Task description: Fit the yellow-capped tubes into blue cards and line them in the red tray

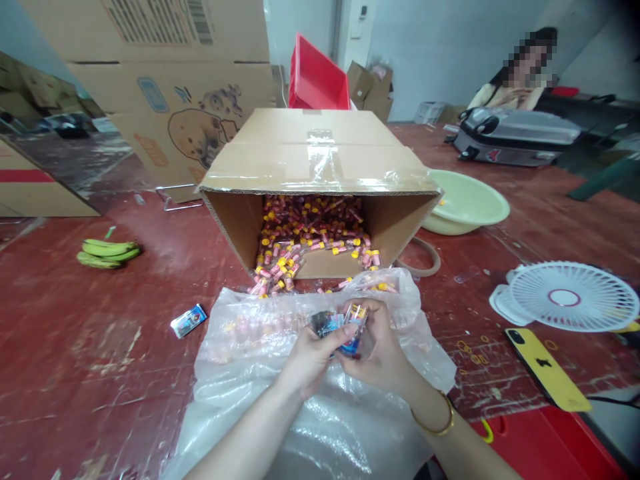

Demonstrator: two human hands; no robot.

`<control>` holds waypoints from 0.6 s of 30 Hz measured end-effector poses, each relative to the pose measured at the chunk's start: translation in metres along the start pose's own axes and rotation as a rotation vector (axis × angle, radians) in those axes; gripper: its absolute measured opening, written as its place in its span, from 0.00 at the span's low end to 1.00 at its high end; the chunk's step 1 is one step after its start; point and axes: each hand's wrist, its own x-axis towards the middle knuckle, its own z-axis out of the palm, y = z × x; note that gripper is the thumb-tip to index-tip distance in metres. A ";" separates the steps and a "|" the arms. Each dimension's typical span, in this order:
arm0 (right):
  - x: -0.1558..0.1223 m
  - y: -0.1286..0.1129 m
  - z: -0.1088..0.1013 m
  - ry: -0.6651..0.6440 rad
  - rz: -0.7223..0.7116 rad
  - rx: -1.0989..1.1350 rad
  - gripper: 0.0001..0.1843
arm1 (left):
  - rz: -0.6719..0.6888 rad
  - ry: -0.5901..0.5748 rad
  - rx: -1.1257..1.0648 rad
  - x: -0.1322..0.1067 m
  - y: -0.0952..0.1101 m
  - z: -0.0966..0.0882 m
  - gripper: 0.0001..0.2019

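Small packets [345, 323], low in the frame's centre over a clear plastic bag [300, 400], are pinched between the closed fingers of both the left hand [310, 360] and right hand [383, 350], below a tipped cardboard box [320, 160] spilling little tubes [305, 247].

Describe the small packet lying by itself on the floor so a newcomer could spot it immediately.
Start at the cardboard box tipped on its side, spilling small tubes. Go down-left to the bare red floor beside the clear plastic bag. The small packet lies there alone, flat, blue and white.
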 end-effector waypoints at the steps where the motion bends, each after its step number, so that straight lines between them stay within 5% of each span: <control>1: -0.001 0.000 -0.001 0.006 -0.003 -0.001 0.35 | 0.009 -0.001 0.000 0.000 0.000 0.000 0.16; 5: 0.002 -0.004 -0.005 -0.011 -0.012 0.115 0.35 | 0.045 0.013 0.052 -0.002 -0.001 -0.001 0.17; 8: 0.005 -0.012 -0.012 -0.004 0.084 0.290 0.18 | 0.029 0.011 0.167 -0.003 -0.001 -0.001 0.22; 12: -0.016 -0.008 -0.063 0.330 0.239 0.384 0.14 | -0.047 0.011 0.263 -0.005 0.000 0.002 0.24; 15: -0.094 0.012 -0.143 0.749 0.400 0.075 0.19 | -0.060 0.026 0.341 -0.002 -0.001 0.000 0.20; 18: -0.226 0.026 -0.205 1.086 0.632 -0.316 0.21 | -0.033 0.045 0.460 0.007 -0.003 -0.002 0.21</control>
